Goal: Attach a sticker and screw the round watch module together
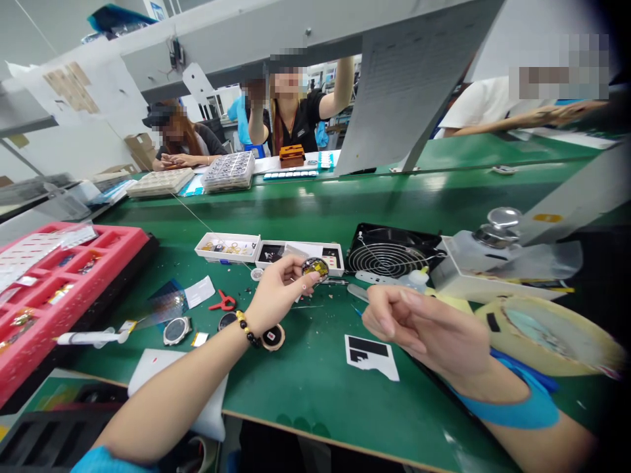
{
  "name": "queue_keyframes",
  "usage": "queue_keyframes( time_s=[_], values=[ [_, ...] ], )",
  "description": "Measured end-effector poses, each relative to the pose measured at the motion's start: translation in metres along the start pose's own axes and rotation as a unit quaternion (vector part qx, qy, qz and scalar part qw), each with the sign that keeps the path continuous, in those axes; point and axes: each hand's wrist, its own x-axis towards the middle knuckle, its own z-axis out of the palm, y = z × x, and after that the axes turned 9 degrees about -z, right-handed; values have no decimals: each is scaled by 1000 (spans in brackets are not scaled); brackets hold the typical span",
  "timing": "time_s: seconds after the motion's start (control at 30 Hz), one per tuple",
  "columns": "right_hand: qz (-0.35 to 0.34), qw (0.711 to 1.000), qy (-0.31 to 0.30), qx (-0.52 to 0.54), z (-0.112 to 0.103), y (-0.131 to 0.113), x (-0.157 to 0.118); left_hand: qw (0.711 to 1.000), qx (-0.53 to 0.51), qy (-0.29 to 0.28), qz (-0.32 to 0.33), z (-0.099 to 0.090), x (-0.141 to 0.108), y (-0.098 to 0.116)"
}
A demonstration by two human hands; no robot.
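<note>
My left hand (282,292) pinches a round watch case (315,267) with a yellow, shiny inside, held up over the green bench. My right hand (424,325) hovers to the right with its fingers curled together; whether something is between them is hidden. A thin blue tip (355,309) shows just left of those fingers. Below, a white card with black patches (371,357) lies flat. Beside my left wrist are a round watch part with a copper-coloured rim (273,337), a silver watch case (177,330) and a red clamp (223,301).
White parts trays (227,247) stand behind my left hand, next to a black fan (394,253). A pink foam tray (123,240) and a syringe (91,337) are at left. On the right are a metal-topped dispenser (497,230) and a yellow round dish (547,332). Co-workers sit across the bench.
</note>
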Motion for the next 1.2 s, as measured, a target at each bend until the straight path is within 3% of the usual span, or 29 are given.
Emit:
queue_keyframes(
  time_s=[0.3, 0.47, 0.6, 0.73, 0.8, 0.87, 0.97, 1.07, 1.2],
  values=[
    [-24, 1000, -1, -12, -1, -3, 1, 1000, 10, 6, 6, 0, 0, 2],
    [-77, 997, 20, 6, 13, -45, -2, 999, 40, 7, 14, -2, 0, 5],
    [-98, 991, 46, -78, 34, -100, -41, 996, 87, 7, 23, -4, -5, 6],
    [-115, 971, 116, -174, 43, -121, -122, 991, 129, 14, 11, -7, -5, 6],
    [-73, 951, 223, -204, 38, -111, -174, 991, 136, 11, 5, -7, -7, 7],
    [44, 906, 373, -194, 28, -88, -224, 990, 137, 8, 1, -7, -9, 9],
    [148, 862, 445, -191, 13, -38, -281, 989, 144, 14, -10, -7, -11, 11],
    [145, 791, 563, -189, -2, 16, -312, 985, 171, 21, -29, -6, -12, 12],
    [71, 662, 709, -234, -38, 65, -324, 976, 213, 23, -42, -10, -11, 10]
  ],
)
